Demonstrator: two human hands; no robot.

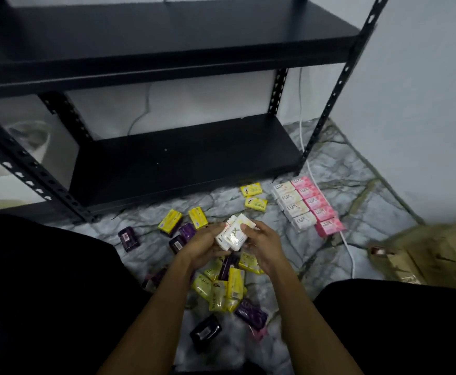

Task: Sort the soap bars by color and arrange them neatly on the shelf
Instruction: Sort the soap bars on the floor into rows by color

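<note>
Both hands hold a small stack of white soap bars (233,234) above the floor. My left hand (202,246) cups the stack from the left, and my right hand (262,240) grips it from the right with the thumb on top. Under the hands lies a loose pile of yellow soap bars (227,289) and purple soap bars (251,313). To the right, a row of white soap bars (293,205) sits beside a row of pink soap bars (317,205). Two yellow bars (253,196) lie near the black shelf (183,163), whose boards are bare.
A white cable (350,253) runs along the floor past the pink row. A brown cardboard box (432,253) stands at the right. My dark-clothed knees fill the lower left and lower right. The floor is marble-patterned (356,180).
</note>
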